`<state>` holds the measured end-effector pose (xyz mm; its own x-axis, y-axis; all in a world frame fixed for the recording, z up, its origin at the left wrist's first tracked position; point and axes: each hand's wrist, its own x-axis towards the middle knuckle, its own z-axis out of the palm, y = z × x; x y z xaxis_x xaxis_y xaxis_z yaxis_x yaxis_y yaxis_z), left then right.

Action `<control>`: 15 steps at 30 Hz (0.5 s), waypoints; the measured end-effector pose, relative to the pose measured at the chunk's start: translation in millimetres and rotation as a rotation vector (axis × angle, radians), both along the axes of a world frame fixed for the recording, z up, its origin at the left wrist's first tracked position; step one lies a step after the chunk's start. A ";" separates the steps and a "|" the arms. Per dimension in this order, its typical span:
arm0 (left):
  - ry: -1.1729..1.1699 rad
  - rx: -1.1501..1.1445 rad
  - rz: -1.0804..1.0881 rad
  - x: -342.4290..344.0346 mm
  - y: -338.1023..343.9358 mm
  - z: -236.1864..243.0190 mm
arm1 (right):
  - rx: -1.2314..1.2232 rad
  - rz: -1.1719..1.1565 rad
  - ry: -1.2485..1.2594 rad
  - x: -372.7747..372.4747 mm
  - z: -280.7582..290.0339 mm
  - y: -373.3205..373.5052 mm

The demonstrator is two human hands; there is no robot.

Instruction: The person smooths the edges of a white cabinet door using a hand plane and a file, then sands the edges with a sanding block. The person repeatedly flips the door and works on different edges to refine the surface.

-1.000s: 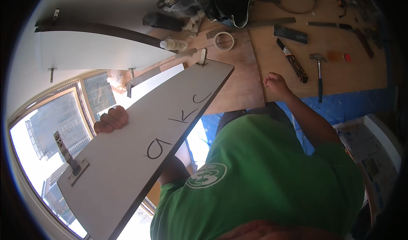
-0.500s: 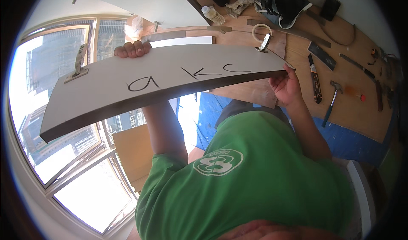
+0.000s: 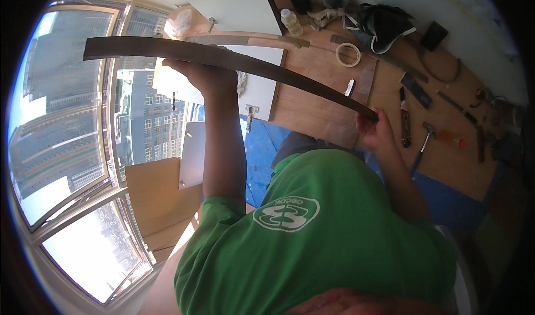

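Observation:
I hold a cabinet door panel (image 3: 267,74) up in both hands, turned so that its long dark edge faces me and its white face is almost out of sight. My left hand (image 3: 203,74) grips it left of the middle, its fingers partly hidden behind the panel. At the right end, my right hand (image 3: 376,130) is closed around the corner. Just beyond the edge near that end, part of a metal hinge (image 3: 350,87) shows. Below the panel, a second white door (image 3: 264,89) lies on the wooden work surface (image 3: 312,106) with its hinge (image 3: 251,112) at the near corner.
On the right lie a utility knife (image 3: 404,120), a hammer (image 3: 424,145) and a dark flat block (image 3: 416,90). A tape roll (image 3: 348,54), a bottle (image 3: 291,23), a black bag (image 3: 384,28) and a phone (image 3: 434,36) sit farther back. Windows (image 3: 61,103) line the left.
The panel has tilted from showing its marked white face to edge-on. Its left end has risen and its right end has dropped, with both hands still on it.

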<state>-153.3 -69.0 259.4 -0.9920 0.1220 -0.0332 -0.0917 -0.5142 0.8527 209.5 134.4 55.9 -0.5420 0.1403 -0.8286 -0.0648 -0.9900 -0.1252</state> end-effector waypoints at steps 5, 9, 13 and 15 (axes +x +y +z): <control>-0.249 0.102 0.054 -26.5 -0.7 -23.2 | 0.015 -0.057 -0.024 1.6 10.2 -14.6; -0.355 0.107 0.139 -48.6 10.7 -33.0 | 0.061 -0.078 -0.155 -9.7 17.2 -28.9; -0.392 0.074 -0.184 -77.0 -17.5 -76.4 | 0.085 -0.200 -0.218 -18.1 16.2 -52.4; -0.347 0.269 -0.254 -81.7 -29.1 -118.7 | 0.113 -0.289 -0.226 -21.3 16.4 -68.1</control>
<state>-235.0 -98.1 140.7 -0.8662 0.4072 -0.2896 -0.4966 -0.6363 0.5904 188.2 66.4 72.3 -0.2720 0.3582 -0.8931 -0.2978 -0.9139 -0.2759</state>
